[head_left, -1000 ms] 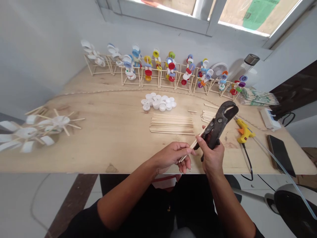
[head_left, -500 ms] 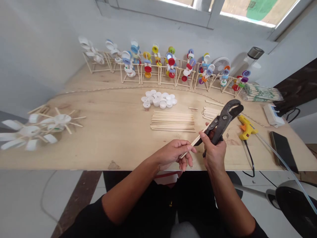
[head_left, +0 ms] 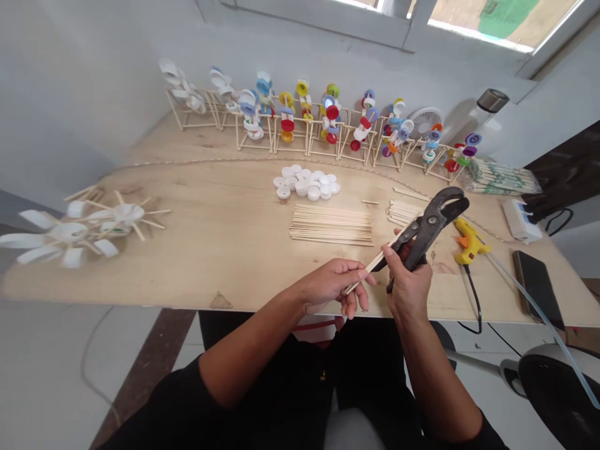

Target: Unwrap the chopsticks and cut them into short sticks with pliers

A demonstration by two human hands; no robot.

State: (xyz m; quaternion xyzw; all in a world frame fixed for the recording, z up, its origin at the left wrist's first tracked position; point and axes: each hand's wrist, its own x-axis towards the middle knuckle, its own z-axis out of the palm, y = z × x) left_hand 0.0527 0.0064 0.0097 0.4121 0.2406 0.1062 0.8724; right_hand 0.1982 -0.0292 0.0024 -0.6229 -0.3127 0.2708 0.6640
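Presently, sticks [head_left: 377,258], long axis slanting up-right, lie alongside cutter [head_left: 434,220]. Left hand [head_left: 334,282]: pinching stick ends lower-left of cutter. Right hand [head_left: 410,286]: nearer, grip wrapped around cutter handles.

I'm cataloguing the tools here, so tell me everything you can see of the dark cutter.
The cutter is black-grey and looks metal, with scuffed surfaces, round pivots and curved jaws with a gap between them. The right hand grips its handles, partly hiding them. It slants above the table, jaws up and to the right. Thin wooden sticks run alongside; whether they touch it is unclear.
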